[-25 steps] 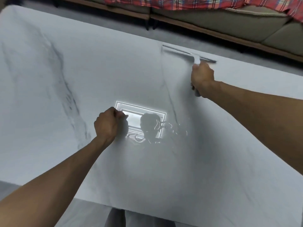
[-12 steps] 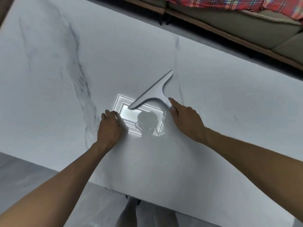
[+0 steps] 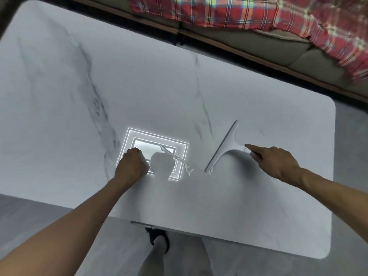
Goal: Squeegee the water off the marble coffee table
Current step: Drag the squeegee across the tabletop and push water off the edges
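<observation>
The right hand (image 3: 276, 162) grips the handle of the squeegee (image 3: 225, 146), forefinger along it, and the left hand (image 3: 130, 168) rests fisted, seemingly empty, on the table (image 3: 139, 76), where water (image 3: 187, 168) beads by the blade's near end, so even pressure toward an edge seems best.

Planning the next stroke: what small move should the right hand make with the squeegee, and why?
Probably drag the squeegee toward the marble table's near edge: the right hand grips its handle, droplets sit at the blade's near tip, and a water streak lies left of it.
</observation>
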Available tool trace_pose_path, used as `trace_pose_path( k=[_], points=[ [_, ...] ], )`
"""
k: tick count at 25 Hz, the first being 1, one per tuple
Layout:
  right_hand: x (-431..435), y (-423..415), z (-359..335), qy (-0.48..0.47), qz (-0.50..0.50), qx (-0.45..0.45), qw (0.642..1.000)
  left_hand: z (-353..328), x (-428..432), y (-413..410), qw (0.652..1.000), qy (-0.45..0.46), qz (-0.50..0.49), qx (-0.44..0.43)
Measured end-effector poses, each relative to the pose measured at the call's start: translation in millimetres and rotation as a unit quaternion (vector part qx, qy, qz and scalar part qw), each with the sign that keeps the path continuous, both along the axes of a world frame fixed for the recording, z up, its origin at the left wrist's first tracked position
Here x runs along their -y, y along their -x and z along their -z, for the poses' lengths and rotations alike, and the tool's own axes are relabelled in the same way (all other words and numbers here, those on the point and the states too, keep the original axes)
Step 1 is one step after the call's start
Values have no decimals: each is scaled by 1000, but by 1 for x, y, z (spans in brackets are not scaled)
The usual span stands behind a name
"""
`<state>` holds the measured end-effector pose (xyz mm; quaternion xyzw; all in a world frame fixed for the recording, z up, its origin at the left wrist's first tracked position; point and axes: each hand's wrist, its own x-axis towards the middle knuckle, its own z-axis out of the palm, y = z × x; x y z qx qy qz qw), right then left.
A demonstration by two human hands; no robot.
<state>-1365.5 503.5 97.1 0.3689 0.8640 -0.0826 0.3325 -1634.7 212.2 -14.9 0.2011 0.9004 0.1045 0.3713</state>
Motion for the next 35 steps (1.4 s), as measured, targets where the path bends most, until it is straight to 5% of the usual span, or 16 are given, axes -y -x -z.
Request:
trace_pose_path(
  k=[5, 8, 10, 14, 20, 26, 35],
  points=[
    [6, 75, -2, 48, 183, -169, 967, 6, 29, -7, 995, 34, 41, -83],
    [1, 152, 25, 105, 417, -258, 865, 23, 44, -11, 987, 76, 91, -111],
    [-8, 198, 42, 106, 459, -273, 839, 27, 48, -16, 982, 94, 107, -120],
    [4, 250, 75, 107, 304, -248, 914, 32, 45, -8, 978, 101, 131, -126],
    [89, 204, 83, 80, 107, -255, 958, 18, 38, 1, 989, 10, 44, -143],
    [112, 97, 81, 132, -65, -207, 967, 11, 37, -8, 991, -1, -86, -106],
    [18, -28, 60, 97, -150, -105, 978, 14, -3, -86, 994, -35, 36, -100]
  ],
)
